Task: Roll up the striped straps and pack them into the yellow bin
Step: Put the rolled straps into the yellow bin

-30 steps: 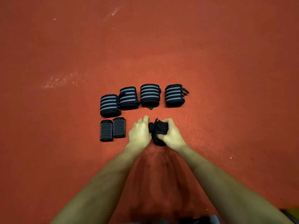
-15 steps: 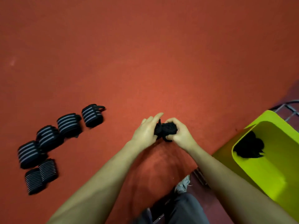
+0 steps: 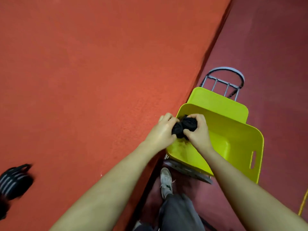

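Over the near corner of the bright yellow plastic bin (image 3: 236, 144), the rolled black fabric strap bundle (image 3: 184, 128) sits between both hands, held just above the rim. The left hand (image 3: 162, 130) curls its fingers around the bundle's left roll, and the right hand (image 3: 198, 130) pinches the right one, so both grips are closed tight on it. I'd say the rolls should go down inside the bin before either hand lets go, or they may spring loose. The bin stands on a metal wire cart (image 3: 223, 82) beside the edge of the orange felt-covered table (image 3: 100, 72). A blurred striped roll (image 3: 15, 180) lies far off at the table's left edge.
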Demonstrator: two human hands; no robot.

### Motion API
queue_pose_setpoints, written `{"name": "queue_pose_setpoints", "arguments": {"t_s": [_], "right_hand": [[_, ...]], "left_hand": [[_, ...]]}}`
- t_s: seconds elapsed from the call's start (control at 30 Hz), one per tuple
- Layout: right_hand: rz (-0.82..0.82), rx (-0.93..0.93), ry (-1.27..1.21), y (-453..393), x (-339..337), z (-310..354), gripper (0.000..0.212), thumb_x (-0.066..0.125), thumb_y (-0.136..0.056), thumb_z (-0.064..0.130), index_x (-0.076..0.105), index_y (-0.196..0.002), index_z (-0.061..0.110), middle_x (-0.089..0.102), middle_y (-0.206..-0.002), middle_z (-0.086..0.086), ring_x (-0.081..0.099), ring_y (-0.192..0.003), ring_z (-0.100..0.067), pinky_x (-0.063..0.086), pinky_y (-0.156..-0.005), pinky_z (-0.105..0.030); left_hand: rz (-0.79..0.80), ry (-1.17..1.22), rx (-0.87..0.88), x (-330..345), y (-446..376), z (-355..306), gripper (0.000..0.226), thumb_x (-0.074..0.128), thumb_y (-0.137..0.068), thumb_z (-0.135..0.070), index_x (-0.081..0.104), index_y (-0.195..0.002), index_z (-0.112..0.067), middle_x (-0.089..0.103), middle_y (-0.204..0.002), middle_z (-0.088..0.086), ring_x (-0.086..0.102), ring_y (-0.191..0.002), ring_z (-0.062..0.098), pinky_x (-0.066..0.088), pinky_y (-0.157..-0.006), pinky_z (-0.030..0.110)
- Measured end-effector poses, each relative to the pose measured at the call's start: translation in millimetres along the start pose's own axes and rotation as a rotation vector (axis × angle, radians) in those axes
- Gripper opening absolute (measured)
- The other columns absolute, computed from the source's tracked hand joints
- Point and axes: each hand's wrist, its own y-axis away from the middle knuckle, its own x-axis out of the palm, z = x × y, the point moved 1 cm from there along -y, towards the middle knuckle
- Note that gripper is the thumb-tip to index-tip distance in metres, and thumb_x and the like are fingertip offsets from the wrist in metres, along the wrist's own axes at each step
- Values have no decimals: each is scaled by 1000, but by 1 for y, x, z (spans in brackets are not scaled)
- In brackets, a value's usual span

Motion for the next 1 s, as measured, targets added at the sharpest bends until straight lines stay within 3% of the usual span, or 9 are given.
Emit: {"name": "queue_pose_setpoints", "arguments": {"t_s": [0.1,0.17,0.23,0.3,0.4,0.5,0.63,0.7,1.0], "right_hand": [[-64,35,22,6,-16,-33,43,66,-61,-10,59,-93,18,54,-100,-12,44,-95,12,32,-80,-2],[-95,86,24,8,-23,-53,46,68,-62,-12,61,-93,21,58,-99,-12,49,-98,-5,35,-81,-5],[-117,161,51,11,-28,-71,49,72,-62,-9,62,-93,27,60,-100,-7,50,-98,-17,39,-86,-20],[-98,253,128,14,-30,-84,48,75,-62,-3,64,-95,30,58,-102,3,46,-100,-15,33,-85,-30],[-16,299,171,15,-23,-104,44,76,-61,-3,67,-100,17,53,-97,6,48,-100,-21,31,-86,-31],[15,336,182,15,-8,-124,41,76,-59,-6,64,-96,8,51,-89,6,54,-99,-31,40,-90,-45],[-7,510,187,12,10,-153,38,75,-63,0,50,-87,15,58,-97,-15,53,-96,-36,39,-76,-36],[-25,517,204,10,15,-160,38,75,-64,-1,50,-89,12,55,-100,-16,51,-98,-34,36,-78,-35],[-48,407,209,6,24,-158,34,63,-71,-11,47,-99,2,40,-101,-8,43,-101,-33,29,-77,-23]], "left_hand": [[110,-75,63,24,-20,-15,42,58,-74,2,56,-116,-3,48,-110,13,43,-105,31,48,-78,49],[168,-102,59,38,-29,-22,40,57,-77,0,54,-117,-4,47,-112,12,42,-108,30,49,-78,48],[217,-133,21,54,-33,-23,38,57,-80,-3,52,-118,-5,46,-114,12,43,-110,29,49,-80,47],[249,-152,-31,68,-34,-20,36,58,-83,-5,52,-118,-6,48,-114,10,44,-111,29,48,-81,43],[297,-288,-87,89,-37,-15,34,56,-86,-10,50,-119,-10,51,-115,6,42,-113,27,42,-78,34],[378,-417,-198,110,-39,-12,33,52,-91,-11,44,-123,-14,49,-118,5,47,-111,27,38,-68,32],[393,-351,-438,134,-42,-1,37,55,-92,-11,38,-124,-12,43,-123,10,62,-94,31,39,-60,34],[380,-331,-496,142,-45,5,38,56,-92,-12,37,-125,-11,41,-125,11,63,-93,30,40,-60,33],[309,-306,-459,152,-54,15,44,52,-88,3,33,-126,-8,34,-128,15,57,-100,32,45,-68,33]]}}
